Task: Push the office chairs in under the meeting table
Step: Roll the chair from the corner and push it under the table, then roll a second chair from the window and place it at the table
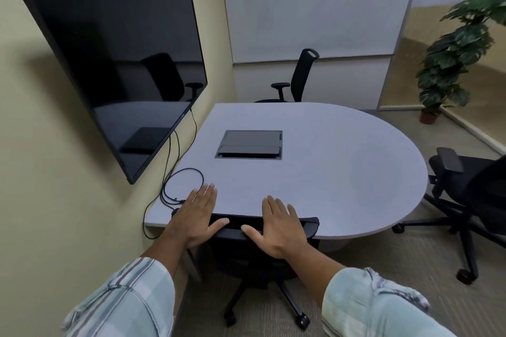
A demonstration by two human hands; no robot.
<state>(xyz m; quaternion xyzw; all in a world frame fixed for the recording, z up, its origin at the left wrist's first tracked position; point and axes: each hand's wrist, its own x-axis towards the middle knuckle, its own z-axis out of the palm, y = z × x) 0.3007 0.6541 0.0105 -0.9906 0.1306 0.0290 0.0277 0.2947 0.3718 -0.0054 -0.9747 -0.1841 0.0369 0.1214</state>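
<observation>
Now left hand (198, 217) and right hand (280, 226) lie flat, fingers spread, atop the table-facing chair backrest (309, 223).

Wall screen (120, 68), cable (180, 186), potted plant (454, 57).

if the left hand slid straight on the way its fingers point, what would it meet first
Probably nothing soon: the left hand points across bare grey tabletop, passing right of the looped black cable; the dark recessed panel lies further on.

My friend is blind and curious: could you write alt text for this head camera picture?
Two bare hands, left hand and right hand, lie flat and open on the backrest of a black mesh office chair at the near edge of a grey rounded meeting table. Two more black chairs stand around it.
</observation>
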